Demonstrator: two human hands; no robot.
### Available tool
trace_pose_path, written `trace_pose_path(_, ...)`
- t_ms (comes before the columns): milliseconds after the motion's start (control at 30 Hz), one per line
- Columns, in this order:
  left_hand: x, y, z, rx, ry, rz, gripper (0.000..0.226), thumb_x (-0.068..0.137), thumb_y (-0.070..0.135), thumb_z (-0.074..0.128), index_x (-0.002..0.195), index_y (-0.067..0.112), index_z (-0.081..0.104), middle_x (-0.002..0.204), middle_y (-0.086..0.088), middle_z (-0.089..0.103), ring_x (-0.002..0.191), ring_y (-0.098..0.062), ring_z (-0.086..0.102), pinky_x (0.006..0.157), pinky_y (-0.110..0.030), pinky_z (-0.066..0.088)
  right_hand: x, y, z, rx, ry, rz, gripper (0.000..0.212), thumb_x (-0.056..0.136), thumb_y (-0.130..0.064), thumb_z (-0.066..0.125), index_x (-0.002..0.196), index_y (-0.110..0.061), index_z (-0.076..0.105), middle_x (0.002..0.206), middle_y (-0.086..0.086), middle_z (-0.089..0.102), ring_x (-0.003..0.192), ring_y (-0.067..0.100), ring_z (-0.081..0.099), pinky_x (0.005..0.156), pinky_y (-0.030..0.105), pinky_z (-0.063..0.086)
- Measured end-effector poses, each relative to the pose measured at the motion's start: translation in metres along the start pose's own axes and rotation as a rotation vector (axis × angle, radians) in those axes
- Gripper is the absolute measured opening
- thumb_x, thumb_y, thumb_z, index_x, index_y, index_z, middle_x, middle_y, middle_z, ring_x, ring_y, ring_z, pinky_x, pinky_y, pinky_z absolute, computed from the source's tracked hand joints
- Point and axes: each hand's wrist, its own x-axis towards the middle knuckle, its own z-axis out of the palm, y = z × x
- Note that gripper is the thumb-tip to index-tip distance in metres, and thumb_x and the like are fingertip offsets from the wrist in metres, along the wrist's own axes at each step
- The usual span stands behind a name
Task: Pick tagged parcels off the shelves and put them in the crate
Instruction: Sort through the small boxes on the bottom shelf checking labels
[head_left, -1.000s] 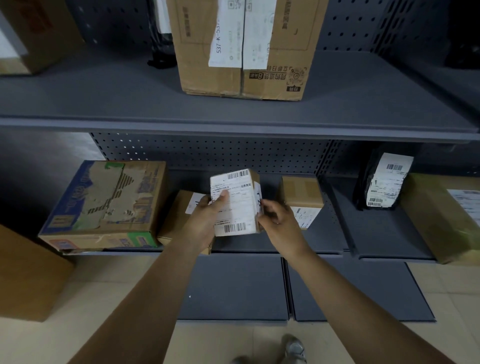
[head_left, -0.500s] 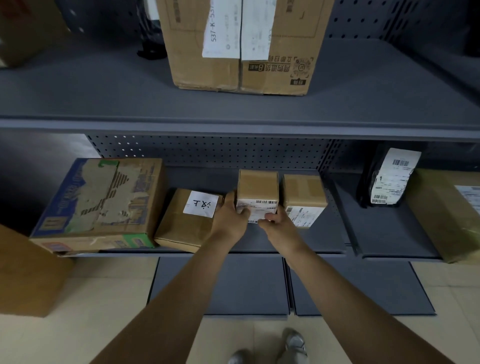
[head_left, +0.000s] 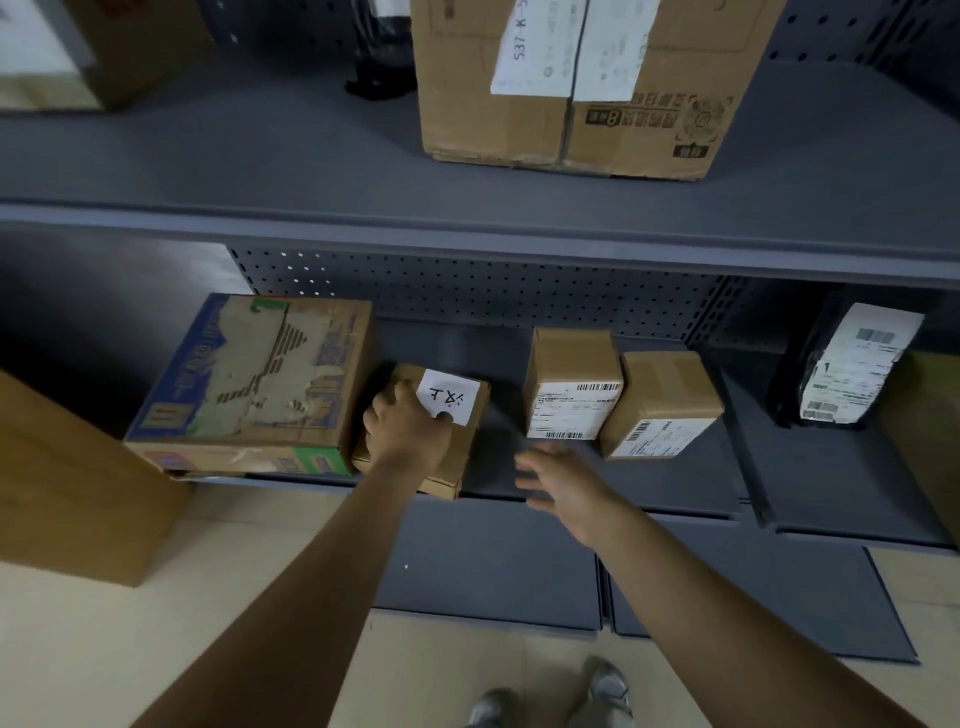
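A flat brown parcel (head_left: 460, 452) with a white handwritten tag lies on the lower shelf (head_left: 675, 483), its front corner over the shelf edge. My left hand (head_left: 408, 428) grips this parcel from its left side, thumb on the tag. My right hand (head_left: 563, 480) hovers open in front of the shelf, just right of that parcel, holding nothing. A small brown box with a printed label (head_left: 574, 387) stands upright on the shelf to the right, with a second small labelled box (head_left: 662, 405) beside it. No crate is in view.
A large worn printed carton (head_left: 254, 384) sits left of the tagged parcel, touching it. A black bag with white labels (head_left: 852, 364) leans at the right. A big carton (head_left: 571, 83) stands on the upper shelf. A brown box (head_left: 67, 488) is on the floor at left.
Both hands set the small labelled box upright on the shelf and let go. My left hand moved left onto the tagged flat parcel; my right hand drew back, open.
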Motion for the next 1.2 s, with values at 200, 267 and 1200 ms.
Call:
trace_pose_path(200, -0.001, -0.016, 0.004, 0.093, -0.051, -0.060, 0.077, 0.093, 0.035, 0.054, 0.152, 0.007, 0.012, 0.155, -0.023, 0.020, 0.143, -0.040, 0.021, 0.116, -0.047, 0.021, 0.018, 0.003, 0.045, 0.037, -0.115, 0.018, 0.023, 0.099, -0.022, 0.054, 0.121, -0.017, 0.053, 0.124, 0.005, 0.061, 0.115, 0.020, 0.058, 0.092, 0.034, 0.046)
trace_pose_path(267, 0.000, -0.014, -0.001, 0.089, -0.048, -0.081, 0.073, 0.093, 0.037, 0.053, 0.150, 0.008, 0.017, 0.151, -0.024, 0.027, 0.139, -0.041, 0.027, 0.112, -0.047, 0.026, 0.020, 0.000, 0.053, 0.075, -0.091, 0.030, 0.029, 0.096, -0.024, 0.059, 0.123, -0.015, 0.057, 0.128, 0.009, 0.063, 0.118, 0.025, 0.059, 0.088, 0.034, 0.046)
trace_pose_path(1200, 0.003, -0.011, -0.047, -1.205, -0.160, -0.131, 0.067, 0.074, 0.051, 0.074, 0.133, 0.026, 0.054, 0.122, -0.003, 0.070, 0.108, -0.026, 0.067, 0.094, -0.053, 0.053, -0.027, -0.049, 0.029, -0.247, 0.164, -0.649, 0.042, 0.092, -0.031, 0.065, 0.131, -0.019, 0.058, 0.128, -0.001, 0.057, 0.109, 0.007, 0.056, 0.081, 0.013, 0.043)
